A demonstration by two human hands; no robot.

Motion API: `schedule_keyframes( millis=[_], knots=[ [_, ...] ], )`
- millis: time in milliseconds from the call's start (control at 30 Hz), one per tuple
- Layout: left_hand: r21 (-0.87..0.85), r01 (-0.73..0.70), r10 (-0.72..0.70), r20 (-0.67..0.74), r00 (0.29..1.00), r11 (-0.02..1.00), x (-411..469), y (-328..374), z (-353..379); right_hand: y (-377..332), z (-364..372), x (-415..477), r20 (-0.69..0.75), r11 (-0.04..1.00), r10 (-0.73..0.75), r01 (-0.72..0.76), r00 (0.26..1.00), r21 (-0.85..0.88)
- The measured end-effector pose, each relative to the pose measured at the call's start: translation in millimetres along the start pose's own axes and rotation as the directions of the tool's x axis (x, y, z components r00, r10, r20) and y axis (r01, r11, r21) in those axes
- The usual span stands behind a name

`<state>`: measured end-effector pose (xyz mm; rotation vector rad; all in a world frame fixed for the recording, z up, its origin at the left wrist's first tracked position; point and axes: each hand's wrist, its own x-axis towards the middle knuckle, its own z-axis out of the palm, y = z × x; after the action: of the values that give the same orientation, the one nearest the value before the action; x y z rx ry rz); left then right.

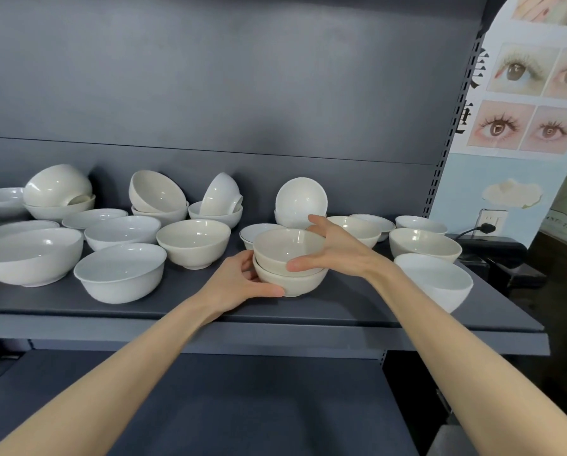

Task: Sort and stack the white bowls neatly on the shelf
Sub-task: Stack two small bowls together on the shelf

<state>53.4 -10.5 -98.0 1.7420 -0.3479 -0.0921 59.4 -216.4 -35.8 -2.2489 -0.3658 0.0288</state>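
Two cream-white bowls sit nested near the middle of the dark grey shelf (308,324): an upper bowl (283,246) inside a lower bowl (295,283). My left hand (239,284) grips the lower bowl from the left, thumb along its base. My right hand (334,248) clasps the upper bowl's right rim, thumb on the front and fingers over the back. Several more white bowls stand loose on the shelf, among them a cream bowl (193,241) just to the left and a tilted bowl (301,200) behind the stack.
Large white bowls (29,255) (121,271) stand front left, another (436,281) at the right edge. Tilted bowls lean in others along the back wall. A lower shelf (242,406) lies below. A poster with eye pictures (522,103) and a plugged wall socket (492,222) are right.
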Motion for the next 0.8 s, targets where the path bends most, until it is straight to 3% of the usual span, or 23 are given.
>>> schedule_keyframes(
  millis=[333,800],
  knots=[
    [-0.014,-0.006,0.006,0.040,0.999,1.000,-0.1,-0.8,-2.5,18.1,-0.8,-19.8,-0.012,0.982,-0.013,0.015,1.000,0.187],
    [-0.025,-0.031,0.031,-0.018,0.999,0.999,-0.9,4.2,1.7,26.8,2.6,-29.6,-0.147,0.964,-0.012,0.050,0.989,0.260]
  ],
)
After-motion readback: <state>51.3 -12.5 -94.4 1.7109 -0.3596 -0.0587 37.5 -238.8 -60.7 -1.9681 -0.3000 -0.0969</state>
